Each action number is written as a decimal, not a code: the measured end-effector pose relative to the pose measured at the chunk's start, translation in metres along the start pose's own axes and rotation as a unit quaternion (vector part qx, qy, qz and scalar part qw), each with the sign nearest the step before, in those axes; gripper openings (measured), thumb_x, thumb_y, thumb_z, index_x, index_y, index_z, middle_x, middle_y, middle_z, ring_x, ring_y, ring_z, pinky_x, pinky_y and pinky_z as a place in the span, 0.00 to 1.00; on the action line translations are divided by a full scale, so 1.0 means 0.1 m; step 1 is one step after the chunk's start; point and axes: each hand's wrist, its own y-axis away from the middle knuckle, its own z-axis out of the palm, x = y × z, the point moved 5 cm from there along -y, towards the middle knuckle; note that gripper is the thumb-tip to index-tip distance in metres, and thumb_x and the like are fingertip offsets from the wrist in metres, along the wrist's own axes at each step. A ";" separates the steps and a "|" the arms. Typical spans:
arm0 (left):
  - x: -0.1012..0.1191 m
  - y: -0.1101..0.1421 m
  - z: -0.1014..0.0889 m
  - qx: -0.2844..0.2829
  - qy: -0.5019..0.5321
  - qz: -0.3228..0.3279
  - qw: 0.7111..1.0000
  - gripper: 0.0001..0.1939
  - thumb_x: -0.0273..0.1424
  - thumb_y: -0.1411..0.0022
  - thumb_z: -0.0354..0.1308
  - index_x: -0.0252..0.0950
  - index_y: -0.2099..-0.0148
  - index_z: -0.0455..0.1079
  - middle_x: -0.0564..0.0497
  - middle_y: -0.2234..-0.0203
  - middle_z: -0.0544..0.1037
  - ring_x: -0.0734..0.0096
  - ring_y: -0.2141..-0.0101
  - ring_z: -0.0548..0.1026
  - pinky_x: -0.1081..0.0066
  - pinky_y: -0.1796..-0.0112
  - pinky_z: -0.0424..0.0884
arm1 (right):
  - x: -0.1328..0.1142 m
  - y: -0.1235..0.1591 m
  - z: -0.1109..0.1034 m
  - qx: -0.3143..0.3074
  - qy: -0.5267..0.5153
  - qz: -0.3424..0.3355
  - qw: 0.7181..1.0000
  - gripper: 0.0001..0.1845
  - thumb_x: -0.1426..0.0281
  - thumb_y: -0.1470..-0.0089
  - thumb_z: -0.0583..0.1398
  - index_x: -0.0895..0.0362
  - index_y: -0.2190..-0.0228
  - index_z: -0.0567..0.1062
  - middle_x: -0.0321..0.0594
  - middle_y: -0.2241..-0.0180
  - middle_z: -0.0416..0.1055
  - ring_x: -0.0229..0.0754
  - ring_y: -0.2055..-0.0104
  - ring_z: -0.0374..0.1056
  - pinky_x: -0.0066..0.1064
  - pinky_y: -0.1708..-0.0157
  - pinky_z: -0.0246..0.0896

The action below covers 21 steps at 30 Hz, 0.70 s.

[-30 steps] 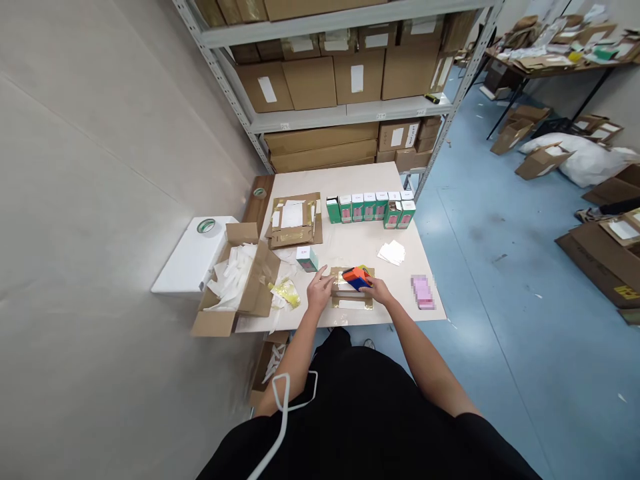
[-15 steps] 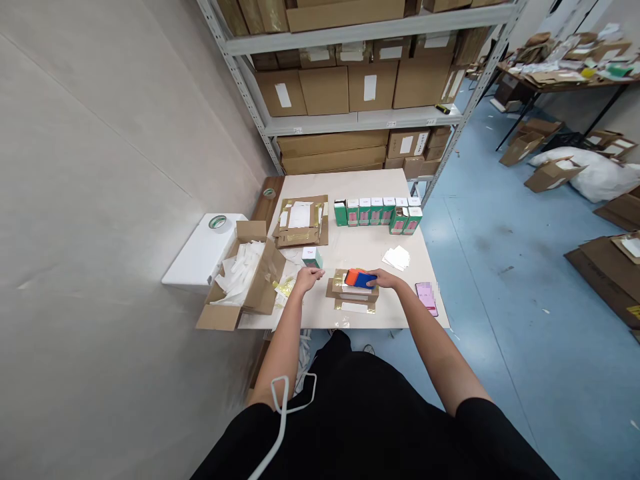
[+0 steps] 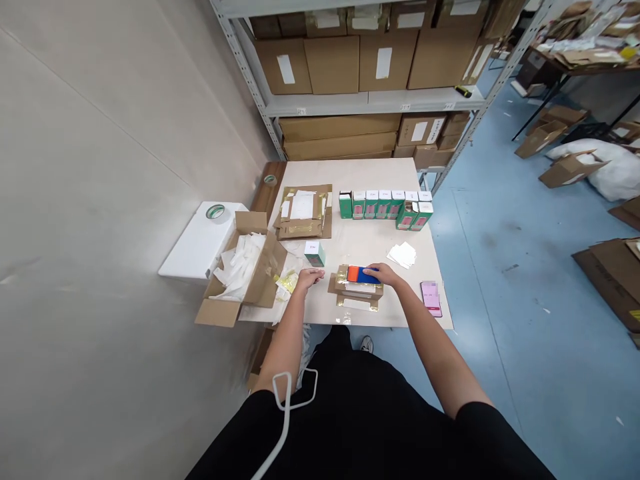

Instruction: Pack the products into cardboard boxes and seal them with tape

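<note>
My right hand [image 3: 384, 274] is closed on an orange and blue tape dispenser [image 3: 361, 274] that rests on a small flat cardboard parcel [image 3: 356, 291] taped in yellow near the table's front edge. My left hand [image 3: 309, 278] lies on the table left of the parcel, fingers loosely curled and holding nothing I can see. A single green and white box [image 3: 315, 253] stands just behind the left hand. Crumpled yellow tape [image 3: 287, 283] lies to its left.
A row of green boxes [image 3: 385, 205] stands at the table's back, beside a flattened carton [image 3: 303, 211]. White slips [image 3: 403, 254] and a pink phone [image 3: 431, 298] lie right. An open carton of white packets [image 3: 240, 267] hangs off the left edge. Shelves of cartons [image 3: 350, 63] stand behind.
My left hand has drawn away from the parcel to the left and settled on the table. My right hand has laid the tape dispenser flatter on the parcel. The view has shifted slightly.
</note>
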 end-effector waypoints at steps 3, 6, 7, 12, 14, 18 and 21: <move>-0.21 -0.08 0.05 -0.001 0.022 -0.014 1.000 0.20 0.44 0.57 0.76 0.33 0.70 0.78 0.48 0.75 0.79 0.80 0.79 0.64 0.75 0.75 0.63 | -0.03 -0.04 0.01 -0.002 -0.009 0.000 1.000 0.31 0.40 0.44 0.60 0.52 0.58 0.86 0.39 0.55 0.83 0.53 0.52 0.77 0.40 0.49 0.71; -0.42 -0.18 0.12 0.001 0.041 -0.032 0.999 0.23 0.48 0.57 0.75 0.32 0.68 0.79 0.49 0.75 0.78 0.80 0.79 0.63 0.75 0.75 0.62 | -0.08 -0.09 0.03 0.002 -0.001 0.001 1.000 0.29 0.42 0.43 0.61 0.51 0.58 0.86 0.39 0.55 0.83 0.53 0.52 0.77 0.40 0.48 0.71; -0.48 -0.21 0.14 0.003 0.046 -0.037 0.998 0.24 0.48 0.56 0.74 0.32 0.67 0.79 0.50 0.75 0.78 0.80 0.79 0.63 0.74 0.75 0.62 | -0.09 -0.10 0.03 0.005 0.004 0.002 1.000 0.28 0.43 0.43 0.62 0.51 0.58 0.86 0.39 0.55 0.83 0.54 0.52 0.77 0.40 0.48 0.71; -0.73 -0.36 0.29 -0.001 0.069 -0.059 0.996 0.24 0.48 0.55 0.74 0.32 0.65 0.80 0.50 0.73 0.79 0.80 0.79 0.63 0.73 0.74 0.63 | -0.11 -0.20 0.06 0.011 0.008 0.013 1.000 0.25 0.45 0.42 0.63 0.51 0.58 0.87 0.38 0.55 0.84 0.54 0.51 0.77 0.40 0.48 0.70; -0.82 -0.40 0.34 -0.004 0.077 -0.072 0.994 0.24 0.47 0.55 0.75 0.32 0.65 0.80 0.49 0.73 0.80 0.80 0.79 0.64 0.73 0.73 0.64 | -0.11 -0.22 0.07 0.008 0.009 0.018 1.000 0.25 0.45 0.43 0.63 0.50 0.57 0.86 0.38 0.54 0.83 0.54 0.50 0.77 0.40 0.47 0.70; -0.95 -0.47 0.43 -0.008 0.091 -0.099 0.991 0.25 0.46 0.56 0.77 0.30 0.64 0.80 0.46 0.72 0.81 0.77 0.77 0.68 0.71 0.71 0.68 | -0.11 -0.23 0.09 0.010 0.020 0.022 0.999 0.25 0.46 0.43 0.65 0.50 0.56 0.86 0.39 0.53 0.83 0.54 0.49 0.77 0.40 0.46 0.70; -1.01 -0.50 0.51 -0.014 0.099 -0.113 0.989 0.26 0.45 0.55 0.77 0.29 0.61 0.80 0.44 0.70 0.82 0.73 0.74 0.73 0.70 0.68 0.72 | -0.13 -0.24 0.09 0.014 0.020 0.014 1.000 0.25 0.45 0.43 0.64 0.51 0.57 0.86 0.41 0.54 0.83 0.54 0.50 0.77 0.40 0.47 0.70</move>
